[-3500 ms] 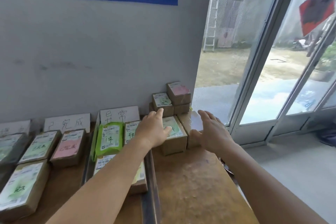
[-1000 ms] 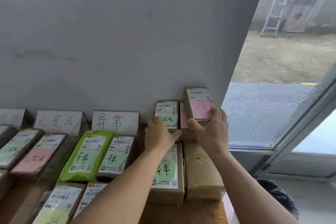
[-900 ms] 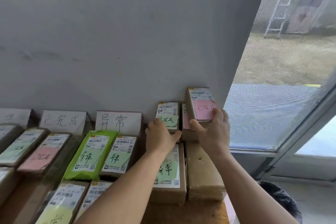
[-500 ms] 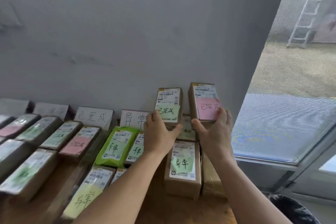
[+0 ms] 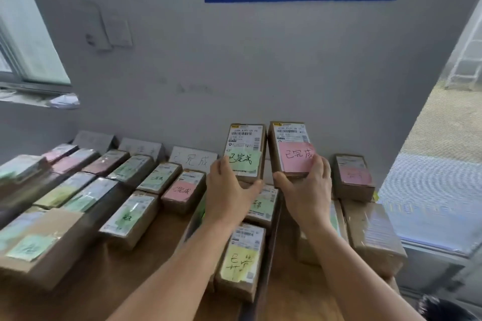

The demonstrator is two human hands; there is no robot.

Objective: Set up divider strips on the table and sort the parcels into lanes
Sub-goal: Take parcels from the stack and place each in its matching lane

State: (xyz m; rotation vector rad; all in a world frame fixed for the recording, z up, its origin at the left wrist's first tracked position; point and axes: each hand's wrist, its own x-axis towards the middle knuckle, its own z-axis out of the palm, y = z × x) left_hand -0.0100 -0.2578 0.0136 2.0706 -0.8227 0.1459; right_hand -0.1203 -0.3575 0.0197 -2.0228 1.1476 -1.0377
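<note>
Two hands are up in the middle of the frame, each holding a small brown box. The left hand (image 5: 229,198) grips the box with the green note (image 5: 245,152) from below, thumb on one side and fingers curled round the other. The right hand (image 5: 306,190) grips the box with the pink note (image 5: 293,150) the same way. The two boxes are lifted off the table and sit just beside each other, tilted so their labels face us.

Both notes have the same words as the white sign (image 5: 194,160) that leans on the wall a bit to the left. So my guess is that these two belong in that lane – the one where a pink-note box (image 5: 184,190) already lies.

To do this well, carry the boxes left over the dark strip (image 5: 268,255) that runs down the lower middle of the table (image 5: 125,292). Lift them high enough so they do not bump the yellow-note box (image 5: 241,260) below. Set them flat, label up, in a free spot in the lane, one at a time if the gap is tight. Keep the thumbs firm – a loose hold could let a box tip and fall.

More boxes wait at the right, near the glass door (image 5: 438,190).
</note>
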